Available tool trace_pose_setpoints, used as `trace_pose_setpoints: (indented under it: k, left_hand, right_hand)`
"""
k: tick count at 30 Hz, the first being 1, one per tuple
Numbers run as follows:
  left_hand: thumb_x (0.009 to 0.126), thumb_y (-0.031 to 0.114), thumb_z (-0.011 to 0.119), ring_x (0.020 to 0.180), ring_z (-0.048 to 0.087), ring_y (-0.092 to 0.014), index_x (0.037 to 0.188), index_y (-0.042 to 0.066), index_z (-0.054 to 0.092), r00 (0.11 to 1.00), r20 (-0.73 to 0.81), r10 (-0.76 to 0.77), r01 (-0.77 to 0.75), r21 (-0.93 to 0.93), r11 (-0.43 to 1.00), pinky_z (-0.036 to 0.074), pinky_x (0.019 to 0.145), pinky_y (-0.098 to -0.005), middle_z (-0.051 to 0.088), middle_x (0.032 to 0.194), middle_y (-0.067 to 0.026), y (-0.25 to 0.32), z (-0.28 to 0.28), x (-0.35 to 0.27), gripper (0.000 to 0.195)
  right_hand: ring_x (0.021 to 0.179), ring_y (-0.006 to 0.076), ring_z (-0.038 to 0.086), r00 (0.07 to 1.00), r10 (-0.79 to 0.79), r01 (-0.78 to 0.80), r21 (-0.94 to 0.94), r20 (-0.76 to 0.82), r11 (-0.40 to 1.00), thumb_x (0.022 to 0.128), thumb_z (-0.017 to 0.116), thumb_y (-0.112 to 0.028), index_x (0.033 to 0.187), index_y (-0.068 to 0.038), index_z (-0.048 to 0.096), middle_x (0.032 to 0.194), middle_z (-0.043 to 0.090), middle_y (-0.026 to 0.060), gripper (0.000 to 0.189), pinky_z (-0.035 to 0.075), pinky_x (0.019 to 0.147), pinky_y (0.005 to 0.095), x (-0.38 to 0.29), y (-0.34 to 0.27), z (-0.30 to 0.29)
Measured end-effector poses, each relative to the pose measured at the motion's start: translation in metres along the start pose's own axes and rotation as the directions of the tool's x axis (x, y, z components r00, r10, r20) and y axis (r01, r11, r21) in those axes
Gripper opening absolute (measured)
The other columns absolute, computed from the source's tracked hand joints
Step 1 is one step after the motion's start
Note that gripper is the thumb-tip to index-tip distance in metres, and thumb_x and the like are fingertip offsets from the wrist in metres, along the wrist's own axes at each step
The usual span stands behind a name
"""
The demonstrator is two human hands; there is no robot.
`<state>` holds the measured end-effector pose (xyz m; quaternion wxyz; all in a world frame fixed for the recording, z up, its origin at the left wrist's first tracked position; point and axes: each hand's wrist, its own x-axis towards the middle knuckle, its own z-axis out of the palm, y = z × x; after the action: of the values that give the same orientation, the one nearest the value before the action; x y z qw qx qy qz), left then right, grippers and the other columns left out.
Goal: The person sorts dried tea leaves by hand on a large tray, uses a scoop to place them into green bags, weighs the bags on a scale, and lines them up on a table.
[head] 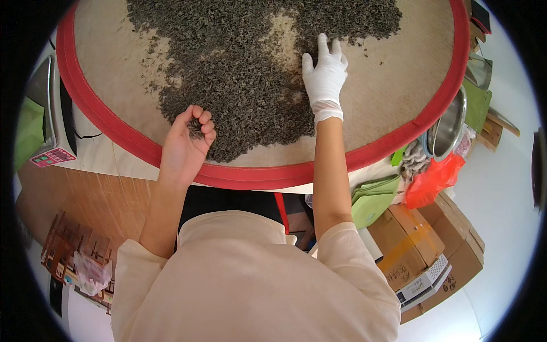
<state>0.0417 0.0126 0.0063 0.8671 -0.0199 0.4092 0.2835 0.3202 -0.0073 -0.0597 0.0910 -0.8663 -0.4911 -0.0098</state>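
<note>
Dark, curled dried tea leaves [252,98] lie spread over a large round pale cloth mat [401,89] with a red fabric rim [256,176]. My bare left hand [188,143] is turned palm up at the near left edge of the leaves, its fingers curled round a small amount of them. In a white glove, my right hand [325,77] rests palm down at the right edge of the leaves, fingers spread, with its fingertips touching them. Whether anything lies under the right palm is hidden.
Left of the mat stands a digital scale [53,156] with a metal tray. At the right are a steel bowl [448,124], a red plastic bag [433,179], green pouches [376,199] and cardboard boxes [410,243]. Wooden chairs [64,252] stand at the lower left.
</note>
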Motion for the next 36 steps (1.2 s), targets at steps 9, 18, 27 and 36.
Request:
trace_pose_setpoints:
  k: [9,18,27,36]
  left_hand:
    - [0.102,0.013,0.036,0.071,0.039,-0.012,0.089,0.007,0.043,0.993,-0.043,0.111,-0.114,-0.081,0.990,0.038,0.063,-0.0264,0.041,0.082,-0.0022,0.026,-0.015,0.000,0.015]
    - [0.100,0.013,0.035,0.064,0.033,-0.011,0.085,0.008,0.041,0.986,-0.009,0.164,-0.164,-0.143,0.976,0.032,0.058,-0.0247,0.036,0.076,-0.0012,0.042,-0.030,-0.007,0.017]
    - [0.100,0.013,0.035,0.062,0.031,-0.011,0.082,0.008,0.040,0.980,-0.011,0.199,-0.199,-0.151,0.968,0.031,0.058,-0.0253,0.035,0.074,-0.0006,0.052,-0.026,-0.007,0.019]
    - [0.100,0.013,0.035,0.063,0.031,-0.011,0.082,0.008,0.040,0.978,0.031,0.208,-0.199,-0.182,0.963,0.030,0.058,-0.0257,0.034,0.073,-0.0007,0.053,-0.027,-0.007,0.019]
  right_hand:
    - [0.123,0.0262,0.049,0.794,-0.275,-0.439,0.824,0.542,0.358,0.090,0.053,-0.007,0.125,-0.008,0.058,0.131,0.053,0.0173,0.036,0.036,0.107,0.0348,-0.048,-0.065,-0.054]
    - [0.106,0.0253,0.060,0.876,0.315,-0.468,0.482,0.365,0.741,0.093,0.048,-0.008,0.122,-0.003,0.060,0.108,0.063,0.0166,0.031,0.046,0.091,0.0344,-0.065,0.017,-0.069]
    - [0.111,0.0301,0.055,0.815,0.266,-0.552,0.551,0.515,0.626,0.098,0.050,-0.028,0.118,0.001,0.059,0.117,0.060,0.0199,0.037,0.040,0.099,0.0360,-0.125,-0.017,-0.043]
    - [0.102,0.0165,0.058,0.800,0.123,-0.591,0.737,0.587,0.328,0.100,0.046,-0.025,0.136,-0.005,0.048,0.121,0.060,0.0127,0.041,0.049,0.084,0.0272,-0.099,-0.065,-0.085]
